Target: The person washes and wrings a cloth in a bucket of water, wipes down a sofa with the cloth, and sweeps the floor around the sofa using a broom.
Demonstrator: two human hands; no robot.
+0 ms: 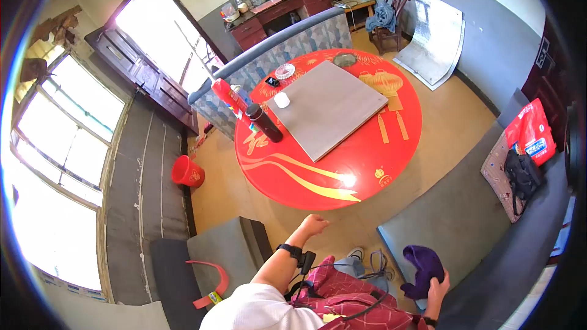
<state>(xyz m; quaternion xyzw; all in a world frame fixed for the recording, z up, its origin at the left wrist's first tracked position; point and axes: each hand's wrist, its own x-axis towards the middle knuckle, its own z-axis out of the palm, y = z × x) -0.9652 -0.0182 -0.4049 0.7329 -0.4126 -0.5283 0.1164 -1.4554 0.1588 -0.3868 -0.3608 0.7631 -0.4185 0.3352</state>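
My right hand (437, 290) grips a dark purple cloth (423, 272) by its right side, at the front edge of the grey bench seat (452, 208). The cloth hangs in a curved fold, and my fingers are partly hidden behind it. My left hand (313, 225) is in front of the round red table (293, 183), apart from it. Its fingers look loosely curled, and nothing shows in them. A dark band with a small black device (306, 261) sits on my left wrist. A black cable (382, 278) runs across my maroon checked clothing (333, 284).
On the table lie a grey-brown square board (333, 110), a dark bottle (264, 123), a red canister (229, 98), a white cup (282, 100) and a glass ashtray (285, 71). A red bucket (188, 172) stands left. A red bag (531, 131) and black bag (523, 177) rest on the bench.
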